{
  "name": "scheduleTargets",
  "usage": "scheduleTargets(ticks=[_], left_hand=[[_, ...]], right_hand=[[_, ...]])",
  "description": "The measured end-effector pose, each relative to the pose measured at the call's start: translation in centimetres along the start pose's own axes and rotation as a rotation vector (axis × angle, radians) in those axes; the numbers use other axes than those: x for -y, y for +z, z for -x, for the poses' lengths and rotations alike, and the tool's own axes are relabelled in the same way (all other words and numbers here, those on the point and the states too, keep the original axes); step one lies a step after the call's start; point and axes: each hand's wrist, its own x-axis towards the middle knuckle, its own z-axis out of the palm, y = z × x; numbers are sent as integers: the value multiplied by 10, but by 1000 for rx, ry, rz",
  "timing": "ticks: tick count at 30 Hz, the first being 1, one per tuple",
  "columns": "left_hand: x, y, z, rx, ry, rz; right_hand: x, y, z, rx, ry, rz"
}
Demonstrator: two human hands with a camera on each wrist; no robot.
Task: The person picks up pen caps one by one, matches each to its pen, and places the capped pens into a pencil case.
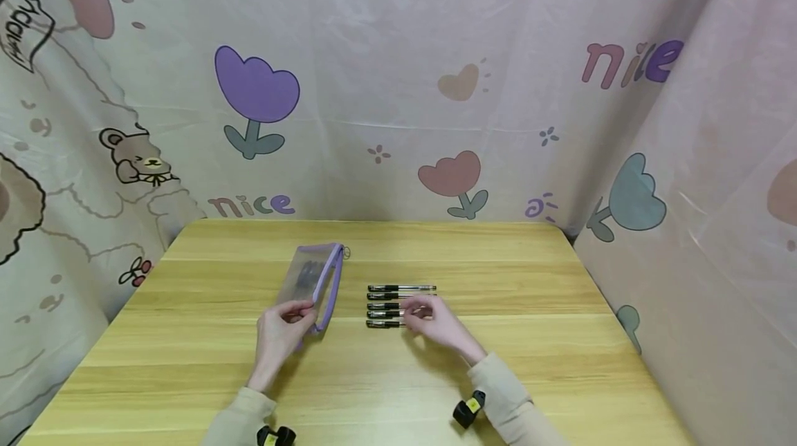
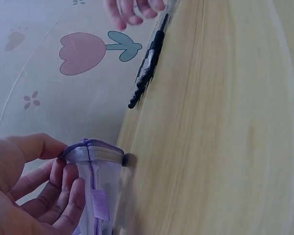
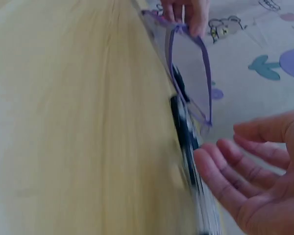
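Note:
My left hand (image 1: pixel 280 335) pinches the purple-trimmed edge of a see-through pencil case (image 1: pixel 292 285) between thumb and forefinger. The case is on its side with its zipped mouth gaping toward the pens; dark items show through its wall. In the left wrist view the pinched purple rim (image 2: pixel 81 151) is close up. My right hand (image 1: pixel 438 321) hovers over the right ends of several black-capped gel pens (image 1: pixel 384 306), lying side by side in a column. The right wrist view shows its fingers (image 3: pixel 225 183) loosely bent, thumb apart, with nothing between them.
Both hands work over a light wood-grain table (image 1: pixel 498 391). Behind it and at both sides hangs a printed curtain (image 1: pixel 373 72) with flowers and bears. A small ring (image 1: pixel 346 252) hangs at the far corner of the case.

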Motion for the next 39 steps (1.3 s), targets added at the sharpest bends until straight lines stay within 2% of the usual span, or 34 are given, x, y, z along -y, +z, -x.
scheduleTargets(ticks=[7, 14, 22, 31, 39], left_hand=[[1, -2, 0, -4, 0, -12], [0, -2, 1, 12, 2, 15], [1, -2, 0, 28, -1, 17], [1, -1, -1, 8, 0, -3], [1, -2, 0, 23, 9, 10]], right_hand=[[-13, -23, 15, -46, -80, 100], [-23, -32, 16, -47, -58, 152], [-31, -31, 15, -58, -66, 266], [-33, -25, 11, -114, 0, 331], [-33, -21, 8, -136, 13, 376]])
